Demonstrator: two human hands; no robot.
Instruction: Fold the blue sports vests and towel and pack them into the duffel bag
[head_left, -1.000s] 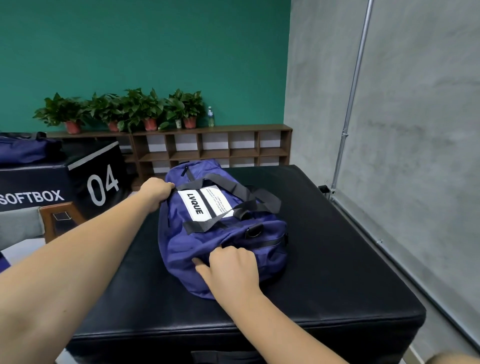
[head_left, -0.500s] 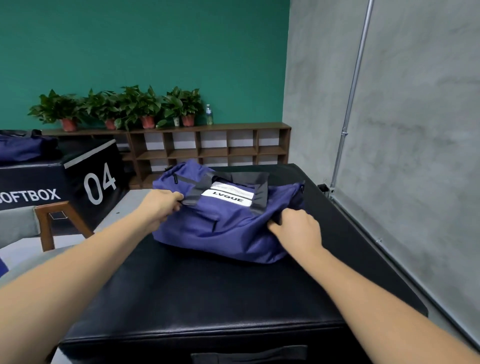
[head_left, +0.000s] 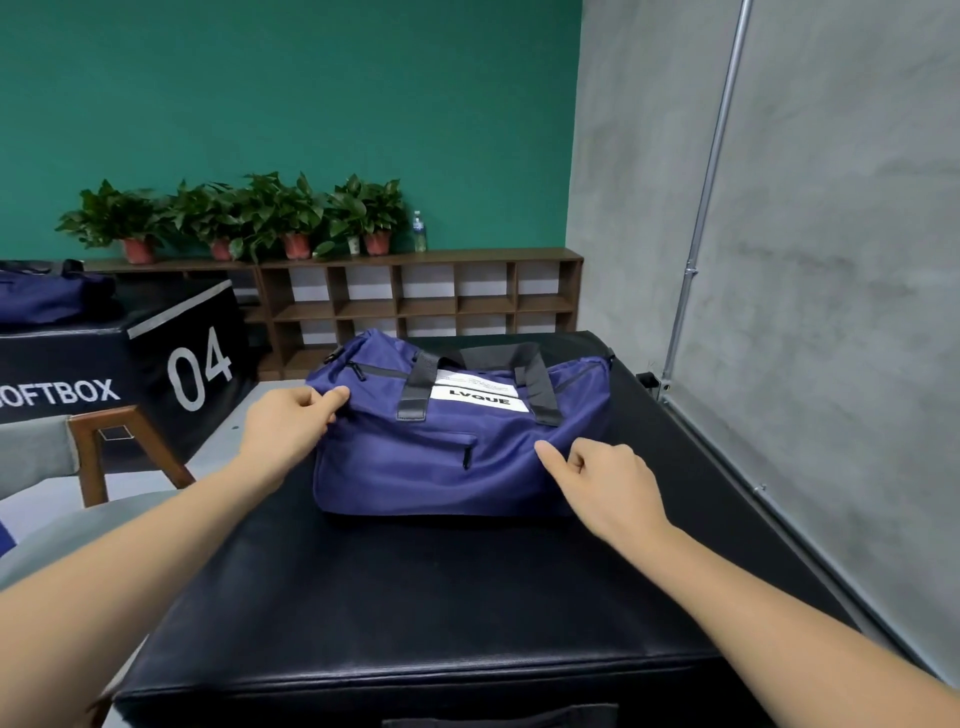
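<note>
A: What has the left hand got?

B: It pinches the cloth at the bag's left end, thumb on top and the other fingers curled under the corner.

A: And the right hand?

B: Its fingers are curled and the thumb reaches to the front face near the right end. I cannot tell whether it nips cloth or only touches it.

A: How does the bag lie from there?

B: It starts at the left grip and runs away to the right, so its long axis goes across the person. The broad side with the label faces them. It sits on the far half of the box.

A: Where is the opening?

B: Likely along the top under the handles, beyond both hands. I can't tell whether it is zipped.

A: Which hand is nearer to it?

B: I'd say the left, since it sits higher on the end. The right is low on the front and would have to go up and over the handles.

A: Where are the vests and towel?

B: Not in view, so I can't tell whether they are packed.
</note>
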